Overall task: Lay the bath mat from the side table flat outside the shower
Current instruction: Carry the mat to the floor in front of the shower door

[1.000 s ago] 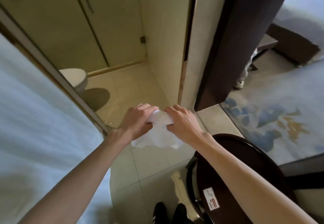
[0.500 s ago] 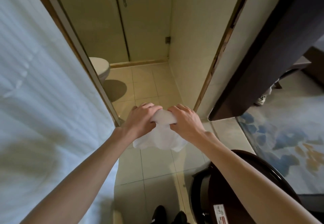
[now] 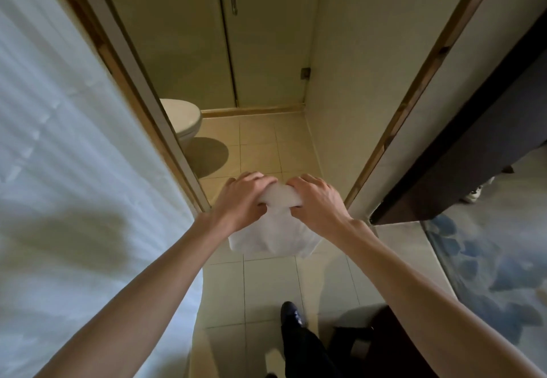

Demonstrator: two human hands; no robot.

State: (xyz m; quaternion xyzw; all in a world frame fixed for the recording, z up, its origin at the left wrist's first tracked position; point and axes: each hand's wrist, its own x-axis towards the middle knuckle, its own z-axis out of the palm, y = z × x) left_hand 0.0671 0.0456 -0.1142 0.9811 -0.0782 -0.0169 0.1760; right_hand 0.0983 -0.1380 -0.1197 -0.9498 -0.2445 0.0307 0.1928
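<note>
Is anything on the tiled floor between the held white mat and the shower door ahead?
Nothing visible. Both hands, left hand and right hand, grip the bunched white cloth bath mat. The beige tiled floor up to the glass shower door looks bare; the white toilet sits off to the left.

At the centre of the frame, the left hand (image 3: 242, 203) and right hand (image 3: 318, 203) grip the bunched top of a white bath mat (image 3: 273, 235), which hangs loose above the tiled floor (image 3: 266, 288). A toilet (image 3: 182, 120) sits at centre left, a patterned rug (image 3: 488, 259) at right. At bottom centre is what looks like a dark shoe (image 3: 291, 314).
</note>
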